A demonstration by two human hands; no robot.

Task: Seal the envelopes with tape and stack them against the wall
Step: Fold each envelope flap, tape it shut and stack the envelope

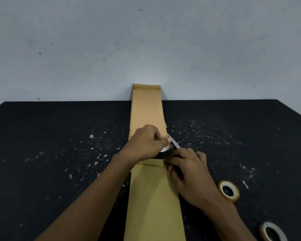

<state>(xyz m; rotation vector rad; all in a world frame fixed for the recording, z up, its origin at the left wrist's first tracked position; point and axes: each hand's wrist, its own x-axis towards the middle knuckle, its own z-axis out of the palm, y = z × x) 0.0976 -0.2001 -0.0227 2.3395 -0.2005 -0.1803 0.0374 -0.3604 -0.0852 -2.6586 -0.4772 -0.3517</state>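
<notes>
A long brown envelope lies flat in front of me, its flap end pointing away. My left hand grips a small white roll of tape just beyond that flap. A strip of clear tape runs from the roll to my right hand, whose fingertips pinch the strip's end at the flap's right corner. A second brown envelope, or a stack of them, leans against the wall behind my hands.
The black table is speckled with white scraps. A yellowish tape roll lies to the right of the envelope, and another whitish roll sits near the lower right corner.
</notes>
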